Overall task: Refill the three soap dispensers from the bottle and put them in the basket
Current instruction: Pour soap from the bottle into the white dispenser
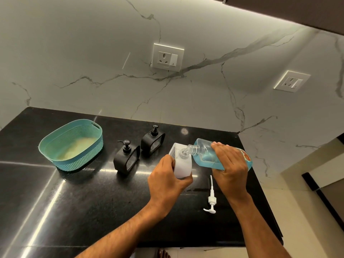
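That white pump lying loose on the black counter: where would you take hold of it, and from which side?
Pinch the white pump at its ribbed collar, the thickest part, coming straight down from above. It lies flat on the counter with its thin dip tube pointing away and its spout toward the near edge; both look too slender to grip well. The right hand, holding the refill bottle, is nearest.

Teal basket (55, 146), black dispensers (126, 159), blue-filled bottle (206, 155)

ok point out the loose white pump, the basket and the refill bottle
white pump (212, 199), head view, on its collar
basket (55, 161), head view, on its near outer wall
refill bottle (204, 155), head view, on its clear body
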